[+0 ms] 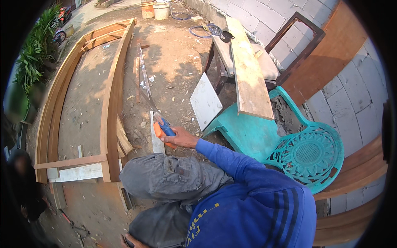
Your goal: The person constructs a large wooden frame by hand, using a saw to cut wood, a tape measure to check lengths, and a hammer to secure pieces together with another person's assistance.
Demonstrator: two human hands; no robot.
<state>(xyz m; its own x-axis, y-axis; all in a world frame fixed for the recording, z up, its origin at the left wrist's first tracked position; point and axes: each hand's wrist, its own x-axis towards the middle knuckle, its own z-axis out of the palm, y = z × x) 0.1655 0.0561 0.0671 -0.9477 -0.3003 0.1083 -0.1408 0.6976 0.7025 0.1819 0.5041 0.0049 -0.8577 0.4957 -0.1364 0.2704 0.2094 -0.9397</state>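
Note:
My right hand [178,138] grips the blue and orange handle of a handsaw [162,125]. Its long blade [144,82] slants up and away over the dirt ground. Just below the handle a narrow pale board [156,142] runs under my raised knee in grey trousers [169,177]. My blue sleeve reaches from the lower right to the saw. Only a sliver of my left hand [130,241] shows at the bottom edge, beside my leg; its fingers are too hidden to judge.
A large curved wooden frame [109,103] lies on the ground at left. A turquoise plastic chair [306,153] lies tipped at right with a plank [250,74] across it and a white tile [205,101] leaning near. Block wall, buckets, plants; a person at far left.

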